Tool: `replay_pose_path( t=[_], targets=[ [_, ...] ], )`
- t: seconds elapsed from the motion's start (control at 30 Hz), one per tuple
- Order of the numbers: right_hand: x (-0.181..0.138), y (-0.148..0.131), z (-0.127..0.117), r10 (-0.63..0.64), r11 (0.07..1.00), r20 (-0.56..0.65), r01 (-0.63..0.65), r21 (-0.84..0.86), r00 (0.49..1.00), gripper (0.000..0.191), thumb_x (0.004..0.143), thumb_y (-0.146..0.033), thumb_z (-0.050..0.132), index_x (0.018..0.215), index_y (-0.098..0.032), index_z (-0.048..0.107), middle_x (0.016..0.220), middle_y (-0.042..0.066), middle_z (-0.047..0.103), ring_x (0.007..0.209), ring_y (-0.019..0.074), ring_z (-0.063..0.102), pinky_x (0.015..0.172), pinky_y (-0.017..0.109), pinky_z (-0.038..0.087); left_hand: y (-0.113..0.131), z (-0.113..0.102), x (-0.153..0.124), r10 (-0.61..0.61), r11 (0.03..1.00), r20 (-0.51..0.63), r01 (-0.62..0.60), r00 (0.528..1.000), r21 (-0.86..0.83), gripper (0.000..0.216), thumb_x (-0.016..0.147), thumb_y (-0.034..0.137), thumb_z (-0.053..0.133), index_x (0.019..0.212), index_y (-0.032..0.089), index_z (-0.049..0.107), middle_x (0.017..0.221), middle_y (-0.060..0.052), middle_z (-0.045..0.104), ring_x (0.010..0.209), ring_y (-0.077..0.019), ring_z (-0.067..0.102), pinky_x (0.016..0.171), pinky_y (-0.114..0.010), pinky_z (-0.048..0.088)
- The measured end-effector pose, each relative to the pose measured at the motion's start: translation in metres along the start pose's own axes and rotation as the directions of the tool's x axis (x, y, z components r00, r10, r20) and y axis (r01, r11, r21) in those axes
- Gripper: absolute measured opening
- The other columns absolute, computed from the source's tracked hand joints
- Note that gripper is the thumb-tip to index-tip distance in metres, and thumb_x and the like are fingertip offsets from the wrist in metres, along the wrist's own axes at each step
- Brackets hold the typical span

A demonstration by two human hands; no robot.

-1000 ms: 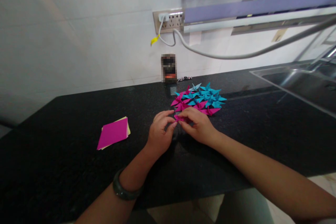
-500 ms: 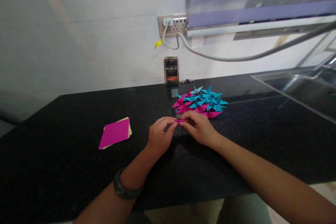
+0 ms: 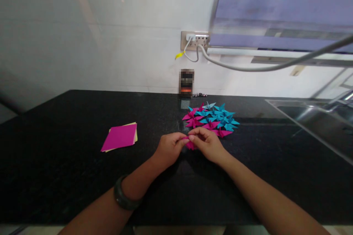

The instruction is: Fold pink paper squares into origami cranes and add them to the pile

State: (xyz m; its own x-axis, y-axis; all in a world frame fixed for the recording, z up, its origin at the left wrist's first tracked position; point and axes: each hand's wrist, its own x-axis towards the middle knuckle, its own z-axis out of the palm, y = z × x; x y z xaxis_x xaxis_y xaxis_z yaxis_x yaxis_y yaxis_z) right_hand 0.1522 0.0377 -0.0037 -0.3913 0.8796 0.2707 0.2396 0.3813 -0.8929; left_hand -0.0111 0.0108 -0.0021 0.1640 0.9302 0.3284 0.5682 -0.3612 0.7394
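Between my two hands is a small folded piece of magenta origami paper (image 3: 191, 145), its lower part showing below the fingers. My left hand (image 3: 171, 147) pinches its left side between thumb and fingers. From the right, my right hand (image 3: 207, 143) pinches the same paper, fingertips almost meeting the left ones. Just beyond my right hand lies a cluster of folded paper cranes (image 3: 220, 115), magenta at the near and left side, blue at the right, one pale blue at the back. To the left rests a stack of square paper (image 3: 120, 137), magenta on top with yellow edges below.
The black countertop (image 3: 68, 176) runs to a tiled wall. A blurred-out dark upright object (image 3: 186, 82) stands at the wall beside a beaded string (image 3: 199, 94). A sink (image 3: 311, 117) is at the right. A grey hose (image 3: 261, 69) hangs near a wall socket (image 3: 202, 40).
The view has tilted and shifted. More of the magenta paper now shows below my fingertips, and both hands still pinch it.
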Motion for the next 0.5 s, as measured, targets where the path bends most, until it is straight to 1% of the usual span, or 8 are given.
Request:
replay_pose_path(
  t=[0.07,0.1,0.17,0.27,0.37,0.43,0.5],
  targets=[
    [0.0011,-0.0008,-0.0026,0.092,0.993,0.088,-0.098,0.059,0.992,0.024,0.081,-0.037,0.049,0.086,-0.015,0.056,0.06,-0.002,0.052,0.046,0.0082,0.048,0.044,0.021,0.039,0.0004,0.0005,-0.0005,-0.019,0.999,-0.015,0.019,1.0,-0.033,0.016,0.078,0.027,0.054,0.074,0.018,0.067,0.067,-0.001,0.068,0.062,-0.0144,0.061,0.058,-0.023,0.044],
    [0.0013,-0.0016,-0.0037,0.114,0.992,0.12,-0.121,0.049,0.986,0.026,0.082,-0.038,0.046,0.085,-0.015,0.056,0.059,-0.002,0.051,0.045,0.0078,0.047,0.043,0.02,0.039,0.0003,0.0008,-0.0007,-0.024,0.999,-0.017,0.023,1.0,-0.039,0.017,0.077,0.027,0.054,0.072,0.018,0.067,0.065,-0.001,0.067,0.06,-0.0139,0.06,0.057,-0.023,0.043],
    [0.001,-0.0039,-0.0053,0.119,0.993,0.15,-0.119,-0.011,0.981,0.027,0.084,-0.039,0.043,0.079,-0.015,0.054,0.055,-0.004,0.047,0.043,0.0074,0.044,0.042,0.02,0.036,-0.0003,0.0016,-0.0006,-0.027,0.999,-0.006,0.027,1.0,-0.042,0.019,0.078,0.028,0.054,0.07,0.018,0.067,0.062,-0.001,0.066,0.057,-0.0133,0.059,0.055,-0.022,0.041],
    [-0.0007,-0.0079,-0.0054,0.056,0.989,0.15,-0.034,-0.141,0.987,0.025,0.087,-0.034,0.039,0.075,-0.016,0.051,0.051,-0.005,0.043,0.043,0.008,0.042,0.044,0.02,0.034,-0.0021,0.0036,0.0004,-0.032,0.997,0.026,0.034,0.999,-0.074,0.022,0.079,0.029,0.051,0.07,0.016,0.066,0.062,-0.002,0.065,0.058,-0.0135,0.058,0.056,-0.023,0.041],
    [-0.0017,-0.0094,-0.0033,-0.051,0.964,0.147,0.087,-0.25,0.988,0.019,0.087,-0.027,0.039,0.079,-0.016,0.052,0.059,-0.002,0.049,0.053,0.0094,0.045,0.052,0.021,0.037,-0.0039,0.0053,0.0018,-0.054,0.989,0.027,0.057,0.998,-0.134,0.022,0.079,0.027,0.049,0.07,0.015,0.064,0.063,-0.002,0.064,0.061,-0.0138,0.057,0.059,-0.023,0.041],
    [-0.0016,-0.008,-0.0009,-0.083,0.95,0.142,0.121,-0.287,0.986,0.016,0.086,-0.025,0.041,0.079,-0.015,0.052,0.065,-0.001,0.051,0.059,0.0101,0.047,0.055,0.022,0.038,-0.0047,0.0054,0.0027,-0.071,0.986,0.02,0.073,0.997,-0.152,0.02,0.079,0.026,0.048,0.069,0.015,0.062,0.064,-0.002,0.063,0.062,-0.0138,0.057,0.059,-0.024,0.042],
    [-0.0013,-0.0055,0.0022,-0.083,0.942,0.116,0.116,-0.314,0.99,0.018,0.085,-0.024,0.041,0.074,-0.015,0.051,0.064,-0.001,0.051,0.058,0.0103,0.046,0.055,0.023,0.037,-0.0054,0.0047,0.0033,-0.082,0.985,0.021,0.084,0.996,-0.152,0.019,0.078,0.024,0.048,0.069,0.015,0.06,0.063,-0.001,0.061,0.061,-0.0136,0.055,0.059,-0.024,0.041]
  ],
)
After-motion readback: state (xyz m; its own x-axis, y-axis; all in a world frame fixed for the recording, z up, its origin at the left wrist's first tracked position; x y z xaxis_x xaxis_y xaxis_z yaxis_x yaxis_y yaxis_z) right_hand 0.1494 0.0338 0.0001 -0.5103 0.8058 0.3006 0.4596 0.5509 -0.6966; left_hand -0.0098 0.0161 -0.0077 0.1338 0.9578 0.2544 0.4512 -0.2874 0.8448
